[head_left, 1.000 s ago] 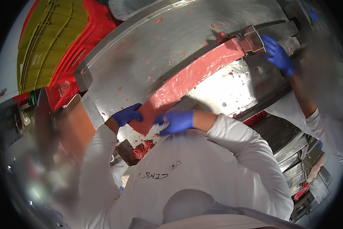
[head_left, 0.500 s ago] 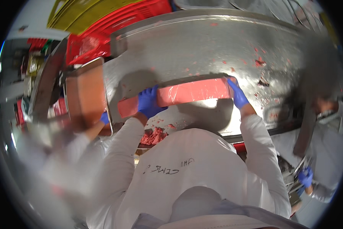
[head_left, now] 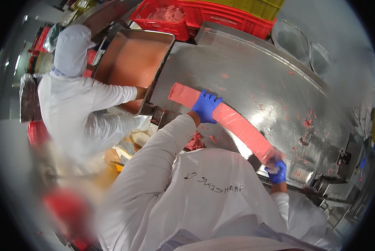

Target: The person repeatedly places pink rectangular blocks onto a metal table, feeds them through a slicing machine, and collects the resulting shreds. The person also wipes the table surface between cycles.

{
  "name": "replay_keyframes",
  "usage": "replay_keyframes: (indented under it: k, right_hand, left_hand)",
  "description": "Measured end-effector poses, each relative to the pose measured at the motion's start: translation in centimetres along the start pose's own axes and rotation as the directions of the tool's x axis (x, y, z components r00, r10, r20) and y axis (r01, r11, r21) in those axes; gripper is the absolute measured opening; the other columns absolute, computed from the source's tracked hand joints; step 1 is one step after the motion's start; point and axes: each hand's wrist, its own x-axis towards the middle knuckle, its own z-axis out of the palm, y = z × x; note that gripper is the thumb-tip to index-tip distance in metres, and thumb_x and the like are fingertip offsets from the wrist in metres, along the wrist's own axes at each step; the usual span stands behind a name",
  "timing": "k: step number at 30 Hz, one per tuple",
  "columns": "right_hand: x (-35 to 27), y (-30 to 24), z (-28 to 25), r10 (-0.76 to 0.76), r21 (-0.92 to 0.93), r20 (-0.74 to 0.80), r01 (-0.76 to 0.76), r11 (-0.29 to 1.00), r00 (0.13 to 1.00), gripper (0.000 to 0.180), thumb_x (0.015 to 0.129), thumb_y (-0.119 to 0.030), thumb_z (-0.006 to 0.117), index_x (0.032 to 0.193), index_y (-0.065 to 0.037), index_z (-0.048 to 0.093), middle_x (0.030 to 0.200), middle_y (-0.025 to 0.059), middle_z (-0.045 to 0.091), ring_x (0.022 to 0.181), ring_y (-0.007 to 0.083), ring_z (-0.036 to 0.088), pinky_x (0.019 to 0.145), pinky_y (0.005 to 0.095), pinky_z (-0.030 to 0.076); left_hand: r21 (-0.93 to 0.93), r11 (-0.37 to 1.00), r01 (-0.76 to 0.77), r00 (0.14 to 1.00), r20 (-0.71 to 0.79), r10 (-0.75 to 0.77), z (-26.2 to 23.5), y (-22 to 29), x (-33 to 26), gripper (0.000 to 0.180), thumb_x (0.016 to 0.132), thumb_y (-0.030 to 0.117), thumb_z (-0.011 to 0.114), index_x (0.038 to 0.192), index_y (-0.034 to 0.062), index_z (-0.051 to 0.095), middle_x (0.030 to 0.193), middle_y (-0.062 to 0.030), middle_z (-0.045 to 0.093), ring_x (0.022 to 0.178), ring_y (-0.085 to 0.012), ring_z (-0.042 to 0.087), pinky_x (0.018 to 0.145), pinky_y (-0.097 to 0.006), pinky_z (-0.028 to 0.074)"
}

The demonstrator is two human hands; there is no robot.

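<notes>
A long pink log of ground meat (head_left: 242,128) lies diagonally before me, partly covered by shiny clear film (head_left: 273,158) that is loose at its right end. My left hand (head_left: 207,107), in a blue glove, is wrapped over the log near its left end, the bare pink end sticking out past it. Gloved in blue too, my right hand (head_left: 276,172) is closed on the film-covered right end, close to the table's near edge. Crumbled pink meat (head_left: 195,142) sits just beyond my apron, below my left hand.
Meat scraps (head_left: 308,123) dot the steel table (head_left: 246,79). Left of it stands a steel tray (head_left: 170,38) of orange-pink liquid, a co-worker (head_left: 76,92) reaching into it. Red crates (head_left: 225,19) stand at the back, clear-lined bins (head_left: 291,37) to their right.
The log has swung from nearly level to slanting, its right end now nearer me. My right hand has moved down with that end. The view has turned, bringing the co-worker and tray further in.
</notes>
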Motion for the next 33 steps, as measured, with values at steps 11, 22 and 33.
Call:
replay_keyframes:
  k: [11, 22, 33]
  right_hand:
    - [7.1, 3.7, 0.1, 0.414, -0.149, 0.249, -0.388, 0.910, 0.876, 0.016, 0.090, -0.012, 0.066, 0.104, -0.015, 0.060, 0.095, 0.0010, 0.060, 0.083, 0.0172, 0.061, 0.069, 0.0321, 0.050]
    - [7.4, 6.5, 27.6, 0.089, -0.736, 0.429, 0.291, 0.611, 0.899, 0.037, 0.074, -0.002, 0.065, 0.109, -0.010, 0.062, 0.100, 0.0004, 0.062, 0.089, 0.0148, 0.063, 0.081, 0.0294, 0.052]
    - [-2.9, 0.1, 31.4, 0.011, -0.605, 0.648, 0.507, 0.614, 0.761, 0.056, 0.062, -0.009, 0.075, 0.115, -0.009, 0.054, 0.105, -0.0024, 0.049, 0.102, 0.0114, 0.048, 0.092, 0.0261, 0.040]
  left_hand:
    - [0.053, 0.988, 0.145, 0.984, -0.113, -0.138, 2.2, -2.3, -5.8, 0.115, 0.062, 0.057, 0.088, 0.159, 0.0150, 0.042, 0.157, -0.0166, 0.047, 0.150, -0.0396, 0.038, 0.127, -0.063, 0.017]
    - [0.016, 1.000, 0.022, 0.893, -0.451, -0.012, 1.1, 0.1, -8.9, 0.065, 0.080, 0.036, 0.078, 0.140, 0.0174, 0.062, 0.153, -0.0121, 0.055, 0.155, -0.0400, 0.035, 0.125, -0.072, 0.018]
    - [0.059, 0.797, 0.600, 0.786, -0.229, -0.575, -0.9, -18.6, -11.6, 0.032, 0.089, 0.039, 0.071, 0.121, 0.0365, 0.076, 0.161, -0.0049, 0.049, 0.159, -0.0416, 0.023, 0.120, -0.080, 0.010]
